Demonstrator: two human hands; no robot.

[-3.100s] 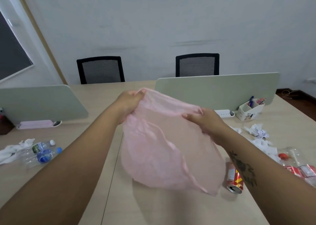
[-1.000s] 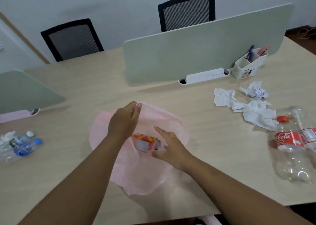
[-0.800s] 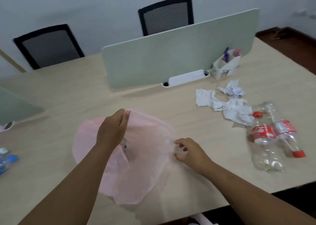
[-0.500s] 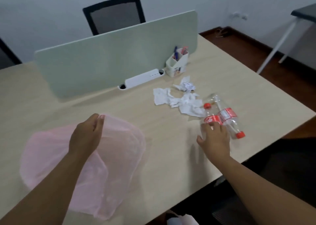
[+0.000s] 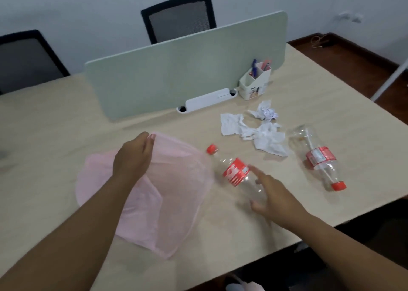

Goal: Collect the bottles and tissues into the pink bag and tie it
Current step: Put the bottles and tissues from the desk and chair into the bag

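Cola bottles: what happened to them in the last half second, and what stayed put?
The right hand has taken hold of one cola bottle and carried it left, away from its neighbour, so its red cap now reaches the mouth of the pink bag. The second cola bottle lies where it was beside the tissues, which are untouched. The left hand still pinches the bag's rim.

Hands: left [image 5: 132,160] pinches bag [image 5: 176,191], right [image 5: 273,198] holds bottle [image 5: 236,174].

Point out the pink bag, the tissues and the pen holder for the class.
pink bag [image 5: 181,180], head view, on its translucent upper layer.
tissues [image 5: 268,139], head view, on the large crumpled white sheet.
pen holder [image 5: 254,88], head view, on its white front wall.
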